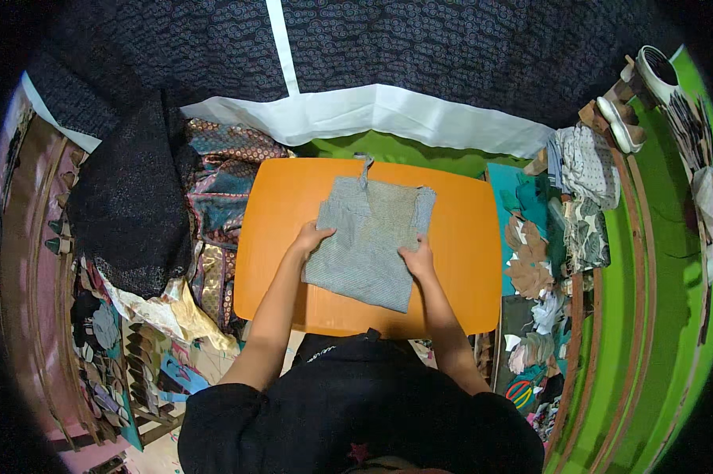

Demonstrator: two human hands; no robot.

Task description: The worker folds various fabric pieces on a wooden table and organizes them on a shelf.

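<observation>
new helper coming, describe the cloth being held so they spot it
Find the orange table. Over it, the left hand and right hand hold a grey cloth. Unlike the black fabric at left, it's pale with a brownish patch.

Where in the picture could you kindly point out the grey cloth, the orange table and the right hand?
Grey cloth [366, 243]: head view, the middle of its upper surface.
Orange table [465, 253]: head view, bare tabletop right of the cloth.
Right hand [420, 257]: head view, the middle of the hand.
</observation>
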